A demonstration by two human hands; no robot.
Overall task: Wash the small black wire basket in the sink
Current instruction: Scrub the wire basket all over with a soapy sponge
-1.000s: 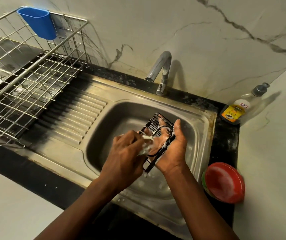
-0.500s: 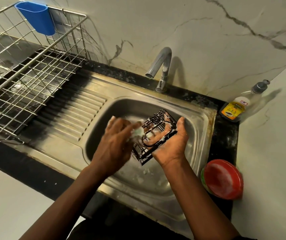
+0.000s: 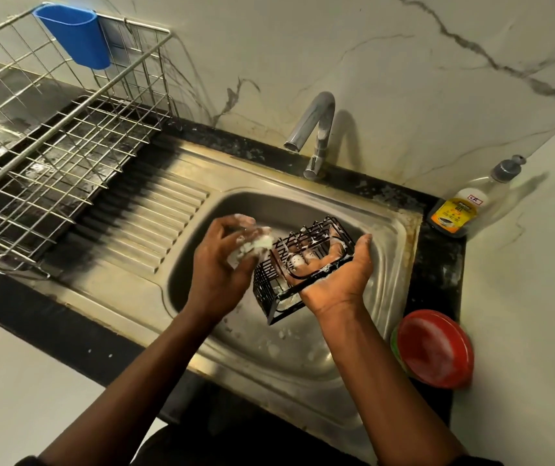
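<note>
here, right hand (image 3: pixel 336 277) fingers curled through soapy wire basket (image 3: pixel 298 267), left hand (image 3: pixel 225 264) clutching sponge (image 3: pixel 255 245)

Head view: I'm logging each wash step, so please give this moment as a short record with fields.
left hand: holds a soapy white scrubber against the basket's left end
right hand: grips the small black wire basket, fingers inside it
basket: tilted, above the sink bowl, flecked with suds
tap: no water running
right of sink: dish gel bottle, red lidded tub
left of sink: wire dish rack with blue cup
</note>
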